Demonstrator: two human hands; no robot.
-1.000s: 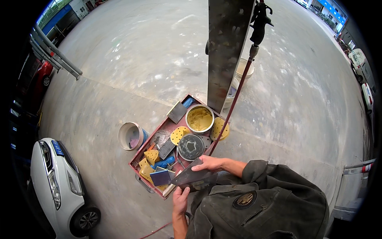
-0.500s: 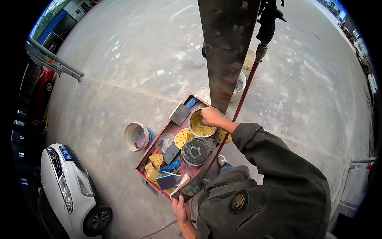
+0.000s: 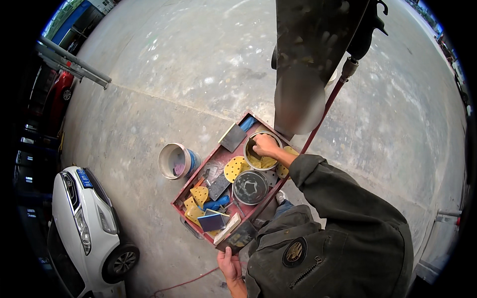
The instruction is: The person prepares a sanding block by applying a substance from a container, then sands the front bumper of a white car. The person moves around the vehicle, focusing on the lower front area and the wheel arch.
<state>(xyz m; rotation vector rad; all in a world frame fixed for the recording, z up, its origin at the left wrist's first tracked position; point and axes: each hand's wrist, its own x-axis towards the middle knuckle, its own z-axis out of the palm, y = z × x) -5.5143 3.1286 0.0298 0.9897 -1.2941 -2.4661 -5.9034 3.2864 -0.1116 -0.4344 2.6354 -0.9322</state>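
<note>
My right hand [image 3: 266,145] reaches into an open round can of yellow paste [image 3: 262,162], its fingers closed. A dark edge shows beside the fingertips, but what they grip is mostly hidden. Near my body, my left hand [image 3: 229,262] pinches the edge of a dark flat plate [image 3: 237,237] with smears on it. The plate lies level at the near end of a red tray cart [image 3: 191,186]. Next to the open can stands a round can with a dark, smeared lid [image 3: 250,187]. Yellow perforated sanding discs [image 3: 235,169] lie close by.
A dark sanding block [image 3: 233,137], a blue pad [image 3: 211,223] and several yellow sheets lie in the cart. A white bucket [image 3: 174,161] stands on its left. Overhead hang a long dark panel [image 3: 303,64] and a red hose [image 3: 325,111]. A white car [image 3: 92,218] is at lower left.
The view has shifted slightly, so the cart and the dark panel sit farther right. My right hand has turned a little inside the can; my left hand still holds the plate.
</note>
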